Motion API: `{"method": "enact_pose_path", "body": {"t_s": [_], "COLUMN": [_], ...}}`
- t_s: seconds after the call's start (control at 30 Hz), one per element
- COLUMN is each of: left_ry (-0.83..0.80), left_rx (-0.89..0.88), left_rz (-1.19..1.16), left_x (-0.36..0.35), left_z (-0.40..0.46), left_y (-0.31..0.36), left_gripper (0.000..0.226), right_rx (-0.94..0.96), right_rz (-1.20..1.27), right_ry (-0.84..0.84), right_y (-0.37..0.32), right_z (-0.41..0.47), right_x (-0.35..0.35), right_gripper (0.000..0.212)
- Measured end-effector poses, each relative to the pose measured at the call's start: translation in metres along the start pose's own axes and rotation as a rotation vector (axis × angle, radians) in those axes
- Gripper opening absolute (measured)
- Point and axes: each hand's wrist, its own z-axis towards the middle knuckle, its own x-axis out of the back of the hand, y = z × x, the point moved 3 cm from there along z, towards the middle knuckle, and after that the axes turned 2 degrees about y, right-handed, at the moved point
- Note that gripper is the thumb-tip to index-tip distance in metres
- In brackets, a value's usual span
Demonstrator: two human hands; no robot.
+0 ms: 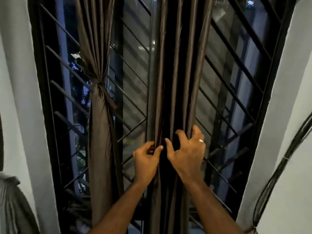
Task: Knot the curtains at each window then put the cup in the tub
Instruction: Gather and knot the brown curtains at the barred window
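Left curtain [99,102] is already knotted. Both hands are bunching the middle curtain [175,73]: left hand [146,160] pinches a fold, right hand [186,149] claws around the pleats. Slippery fabric, so folds could escape and leave a loose knot. No cup visible.

Both curtains are a dark brown with a satin sheen: the loose curtain [177,81] hangs in long vertical folds with near-black shadows between them, and the tied curtain [99,115] shows the same brown. The window grille [236,92] is black, its bars forming a slanted, chevron-like pattern. The walls [20,81] are plain white, and a silver ring [201,141] shines on the right hand [187,152].
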Motion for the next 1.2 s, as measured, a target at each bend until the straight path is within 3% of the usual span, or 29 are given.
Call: {"method": "enact_pose_path", "body": {"t_s": [0.2,0.37,0.5,0.57,0.63,0.77,0.9,1.07,1.2], "left_ry": [0.077,0.088,0.076,0.045,0.014,0.036,0.021,0.013,-0.007], "left_rx": [0.038,-0.077,-0.148,-0.16,-0.175,-0.182,-0.175,-0.185,-0.161], "left_rz": [0.058,0.304,0.446,0.452,0.455,0.458,0.439,0.445,0.384], "left_x": [0.002,0.001,0.001,-0.002,-0.006,-0.013,-0.015,-0.009,-0.007], "left_z": [-0.033,-0.043,-0.057,-0.069,-0.082,-0.098,-0.107,-0.116,-0.114], "left_y": [0.002,0.022,0.029,0.033,0.034,0.039,0.041,0.038,0.032], "left_gripper": [0.01,0.017,0.011,0.001,0.005,0.012,0.018,0.024,0.028], "right_rx": [-0.081,0.132,0.174,0.257,0.277,0.103,-0.069,0.008,-0.048], "right_rz": [-0.089,0.064,0.091,0.103,0.198,0.581,0.699,0.682,0.709], "right_ry": [-0.001,0.006,0.146,0.146,0.139,-0.007,-0.065,-0.046,-0.074], "right_y": [0.007,-0.004,0.013,0.014,0.017,0.025,0.025,0.022,0.016], "right_z": [-0.011,-0.025,-0.037,-0.038,-0.038,-0.042,-0.053,-0.071,-0.085], "right_x": [0.012,0.022,0.042,0.047,0.05,0.053,0.052,0.055,0.056], "right_gripper": [0.028,0.007,0.008,0.01,0.009,0.007,0.027,0.024,0.017]}}
